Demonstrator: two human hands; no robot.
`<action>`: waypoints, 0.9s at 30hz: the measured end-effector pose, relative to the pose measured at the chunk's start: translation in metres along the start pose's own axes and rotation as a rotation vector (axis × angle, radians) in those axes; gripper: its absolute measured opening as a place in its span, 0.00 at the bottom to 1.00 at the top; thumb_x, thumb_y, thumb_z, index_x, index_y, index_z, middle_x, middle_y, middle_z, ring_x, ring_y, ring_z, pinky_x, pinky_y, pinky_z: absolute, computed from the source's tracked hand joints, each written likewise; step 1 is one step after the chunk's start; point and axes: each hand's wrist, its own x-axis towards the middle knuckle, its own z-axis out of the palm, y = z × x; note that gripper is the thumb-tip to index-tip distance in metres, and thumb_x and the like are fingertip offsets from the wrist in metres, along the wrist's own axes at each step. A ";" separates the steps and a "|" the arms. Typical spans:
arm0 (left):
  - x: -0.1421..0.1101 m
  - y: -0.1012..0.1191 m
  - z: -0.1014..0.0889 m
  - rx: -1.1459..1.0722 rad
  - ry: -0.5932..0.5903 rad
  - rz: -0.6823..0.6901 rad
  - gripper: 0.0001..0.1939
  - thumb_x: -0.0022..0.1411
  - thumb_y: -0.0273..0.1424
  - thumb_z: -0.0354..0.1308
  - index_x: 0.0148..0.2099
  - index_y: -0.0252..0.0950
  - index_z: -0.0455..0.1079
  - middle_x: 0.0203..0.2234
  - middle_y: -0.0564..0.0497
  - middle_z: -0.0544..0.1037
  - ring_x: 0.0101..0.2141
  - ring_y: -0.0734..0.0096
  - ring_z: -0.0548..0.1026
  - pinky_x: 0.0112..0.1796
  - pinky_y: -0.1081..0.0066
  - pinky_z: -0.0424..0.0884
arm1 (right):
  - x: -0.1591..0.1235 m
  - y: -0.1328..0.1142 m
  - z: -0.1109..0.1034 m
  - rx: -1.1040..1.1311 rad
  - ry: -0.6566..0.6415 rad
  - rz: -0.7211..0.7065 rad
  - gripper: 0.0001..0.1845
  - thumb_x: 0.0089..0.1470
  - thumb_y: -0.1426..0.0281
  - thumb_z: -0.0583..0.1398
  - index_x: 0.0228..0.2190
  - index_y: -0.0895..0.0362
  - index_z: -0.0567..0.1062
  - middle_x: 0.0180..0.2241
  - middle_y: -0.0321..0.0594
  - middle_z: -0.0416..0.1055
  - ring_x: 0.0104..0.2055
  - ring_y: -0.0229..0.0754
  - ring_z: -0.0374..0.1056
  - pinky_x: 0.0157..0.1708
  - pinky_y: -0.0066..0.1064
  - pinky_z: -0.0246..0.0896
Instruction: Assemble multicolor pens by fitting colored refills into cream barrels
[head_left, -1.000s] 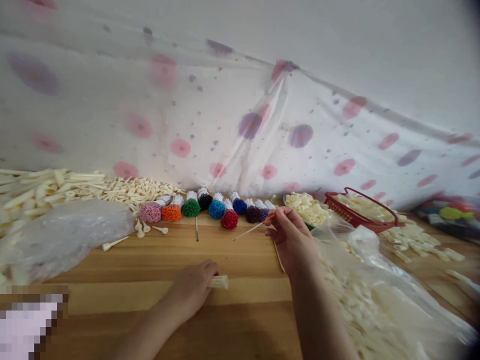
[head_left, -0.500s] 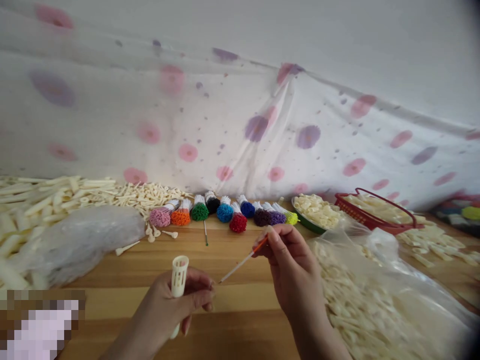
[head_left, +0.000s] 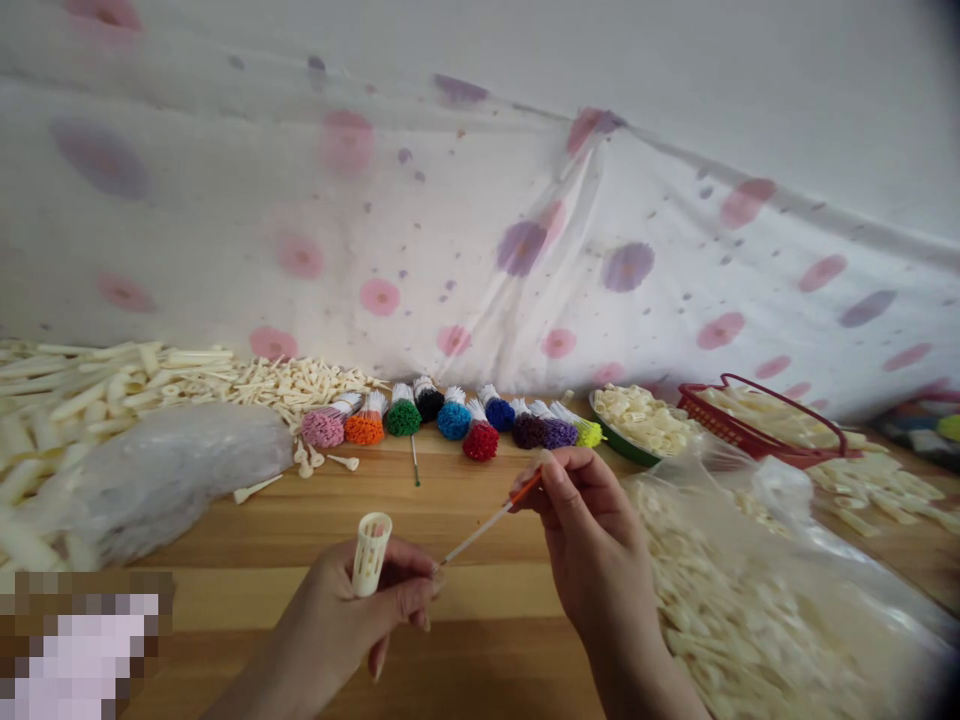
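Observation:
My left hand [head_left: 379, 610] is closed around a cream plastic tube [head_left: 370, 560] with a slotted, flared open top. The tube stands nearly upright, and its lower part is hidden by the hand. Pinched between the thumb and fingers of my right hand [head_left: 592, 540] is a thin white stick [head_left: 478, 533] with an orange upper end. It slants down to the left, and its lower tip meets my left thumb and fingertips. Beyond my hands, a single green-tipped stick [head_left: 415, 462] lies on the wooden table [head_left: 480, 590].
Colour-tipped stick bundles, including a red one [head_left: 480, 440], line the back. Cream tubes [head_left: 112, 390] and a plastic bag [head_left: 187, 470] lie left. Right are a green-rimmed bowl [head_left: 626, 450], a red basket [head_left: 750, 435] and a clear bag [head_left: 750, 600] of cream pieces.
The stick's lower tip has come to my left fingertips, where a small gap showed before. My left hand, with the tube, sits slightly further right. The whole view has shifted a little.

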 end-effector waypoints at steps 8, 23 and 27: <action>-0.002 0.003 0.000 0.008 -0.018 -0.006 0.12 0.40 0.38 0.67 0.26 0.36 0.75 0.12 0.56 0.73 0.10 0.81 0.60 0.10 0.79 0.56 | -0.001 0.004 0.000 -0.001 -0.027 0.036 0.08 0.53 0.65 0.61 0.27 0.56 0.70 0.24 0.31 0.72 0.25 0.31 0.68 0.28 0.22 0.65; -0.001 0.007 -0.003 -0.060 0.015 -0.056 0.15 0.44 0.38 0.64 0.32 0.33 0.75 0.22 0.48 0.81 0.16 0.75 0.68 0.16 0.76 0.60 | -0.003 0.043 0.019 -0.074 -0.200 0.414 0.18 0.42 0.58 0.66 0.21 0.58 0.67 0.17 0.29 0.67 0.19 0.31 0.63 0.20 0.23 0.60; 0.003 0.007 -0.005 -0.023 -0.001 -0.027 0.23 0.46 0.41 0.64 0.42 0.31 0.73 0.19 0.51 0.79 0.19 0.73 0.71 0.15 0.79 0.53 | -0.006 0.052 0.022 -0.067 -0.296 0.542 0.20 0.40 0.56 0.66 0.20 0.58 0.67 0.16 0.30 0.68 0.18 0.30 0.63 0.19 0.22 0.57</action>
